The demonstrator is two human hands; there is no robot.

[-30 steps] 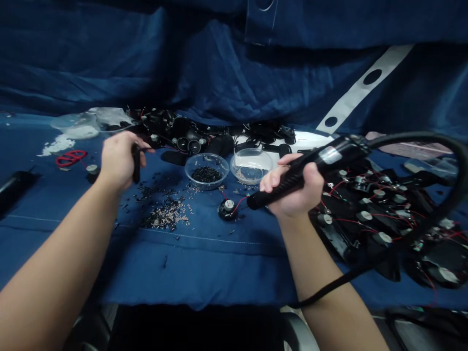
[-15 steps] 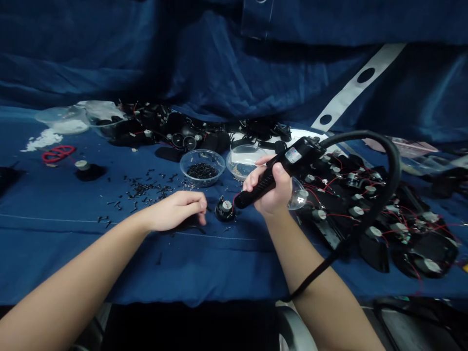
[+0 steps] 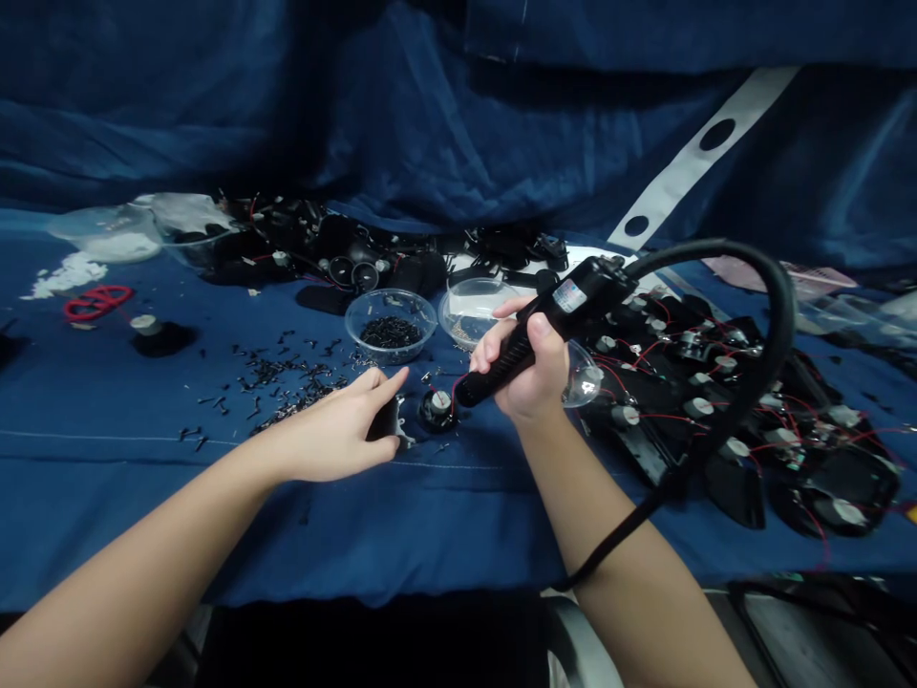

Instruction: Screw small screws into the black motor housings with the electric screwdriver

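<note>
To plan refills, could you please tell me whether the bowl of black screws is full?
Partly filled: the black screws lie low in the clear bowl, with its bare wall showing above them.

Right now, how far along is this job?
Partway, I'd guess. Perhaps done: the wired black parts heaped on the right, showing red leads. In hand: the right hand grips a corded electric screwdriver; the left hand is at a black piece. Probably left: the small round wired part between them, with loose screws scattered nearby.
</note>
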